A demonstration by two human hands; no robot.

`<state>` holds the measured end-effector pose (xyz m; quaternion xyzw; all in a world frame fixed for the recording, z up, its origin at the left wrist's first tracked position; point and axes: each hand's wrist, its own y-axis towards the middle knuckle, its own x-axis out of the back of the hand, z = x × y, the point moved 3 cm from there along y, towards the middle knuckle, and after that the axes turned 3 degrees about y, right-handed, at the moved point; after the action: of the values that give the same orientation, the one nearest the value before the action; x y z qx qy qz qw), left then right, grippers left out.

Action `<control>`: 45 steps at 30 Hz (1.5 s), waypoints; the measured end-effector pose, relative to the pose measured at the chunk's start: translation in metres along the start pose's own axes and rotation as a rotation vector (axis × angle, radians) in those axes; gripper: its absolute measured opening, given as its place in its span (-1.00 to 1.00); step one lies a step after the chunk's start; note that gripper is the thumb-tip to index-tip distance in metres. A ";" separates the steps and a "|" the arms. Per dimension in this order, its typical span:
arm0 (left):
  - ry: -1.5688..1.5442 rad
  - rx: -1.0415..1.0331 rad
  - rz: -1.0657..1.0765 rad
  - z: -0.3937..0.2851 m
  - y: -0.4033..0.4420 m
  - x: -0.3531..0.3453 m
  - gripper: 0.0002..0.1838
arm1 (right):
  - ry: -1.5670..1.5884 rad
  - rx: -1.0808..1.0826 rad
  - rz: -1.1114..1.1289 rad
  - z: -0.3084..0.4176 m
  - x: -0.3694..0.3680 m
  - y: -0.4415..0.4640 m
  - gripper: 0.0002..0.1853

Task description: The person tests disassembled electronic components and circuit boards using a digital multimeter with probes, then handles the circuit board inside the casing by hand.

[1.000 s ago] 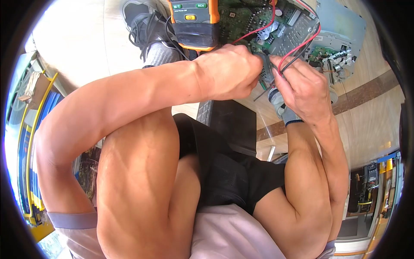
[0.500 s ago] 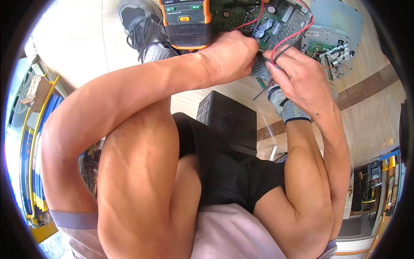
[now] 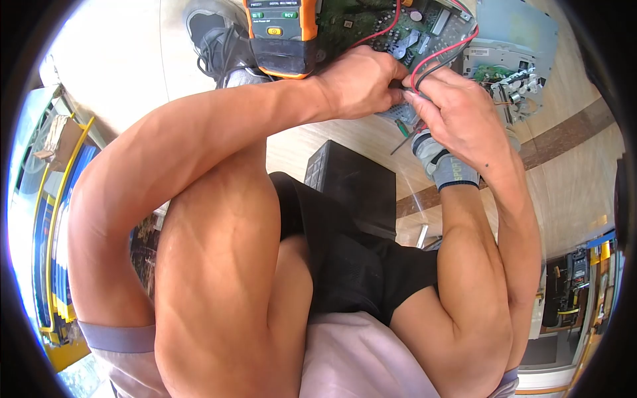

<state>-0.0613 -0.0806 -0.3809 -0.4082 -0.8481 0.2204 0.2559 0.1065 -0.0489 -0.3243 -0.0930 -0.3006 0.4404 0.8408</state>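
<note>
My left hand (image 3: 365, 83) is closed at the near edge of a green circuit board (image 3: 361, 26), its fingertips meeting those of my right hand (image 3: 454, 109). Between the fingertips is a small dark piece, too hidden to name. A red wire (image 3: 434, 56) and a black wire (image 3: 441, 65) loop down to my right hand, which is pinched closed. An orange and black multimeter (image 3: 282, 40) stands left of the board. Below my hands a green-handled screwdriver (image 3: 403, 127) lies by the right shoe.
A metal chassis with a smaller board (image 3: 491, 71) lies at the upper right. Shoes are on both sides, the grey left one (image 3: 222, 40) beside the multimeter. A black box (image 3: 355, 186) lies on the floor between the legs. Shelving stands at both edges.
Both hands have moved slightly up, and their fingertips have come together. The multimeter and board appear shifted a little up and left in view.
</note>
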 end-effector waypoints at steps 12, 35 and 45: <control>0.027 -0.043 0.044 -0.003 0.002 0.003 -0.75 | -0.008 -0.072 -0.149 0.013 0.017 -0.011 -0.77; 0.249 -0.205 0.103 -0.003 0.006 -0.014 -0.80 | 1.372 -0.672 -0.780 -0.070 0.016 -0.034 -0.55; 0.187 -0.179 0.125 -0.007 0.005 -0.007 -0.82 | 1.502 -0.724 -0.719 -0.084 0.006 -0.034 -0.60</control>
<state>-0.0505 -0.0820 -0.3805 -0.5001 -0.8099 0.1202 0.2821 0.1818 -0.0548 -0.3748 -0.5147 0.1960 -0.1467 0.8217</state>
